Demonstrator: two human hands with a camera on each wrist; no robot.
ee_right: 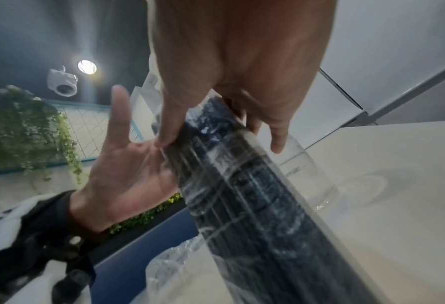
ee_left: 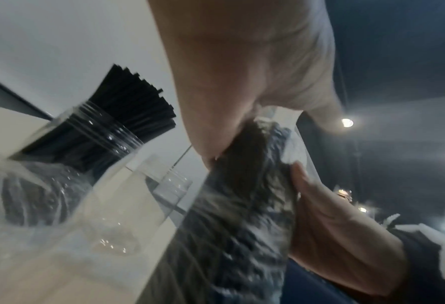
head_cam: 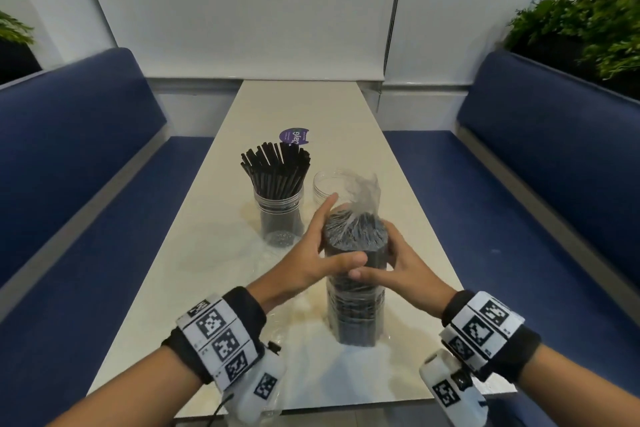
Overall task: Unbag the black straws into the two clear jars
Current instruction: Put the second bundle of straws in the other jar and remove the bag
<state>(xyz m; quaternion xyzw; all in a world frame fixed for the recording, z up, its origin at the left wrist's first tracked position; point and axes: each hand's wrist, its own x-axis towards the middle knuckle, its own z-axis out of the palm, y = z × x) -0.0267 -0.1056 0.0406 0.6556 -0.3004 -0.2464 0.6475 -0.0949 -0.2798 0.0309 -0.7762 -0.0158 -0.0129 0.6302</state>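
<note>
The bagged bundle of black straws (head_cam: 355,274) is stood upright on the table (head_cam: 304,104), clasped near its top by the left hand (head_cam: 317,255) and the right hand (head_cam: 398,267). One clear jar (head_cam: 280,215) is filled; the other jar (head_cam: 329,185) stands empty just behind. If the slick plastic is squeezed unevenly, the bundle could be tipped and the empty jar knocked over.

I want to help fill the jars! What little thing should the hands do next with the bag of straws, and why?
Probably pull the loose bag top open. The bag of straws stands upright between the left hand and right hand, still wrapped, and the empty jar waits just behind.
</note>
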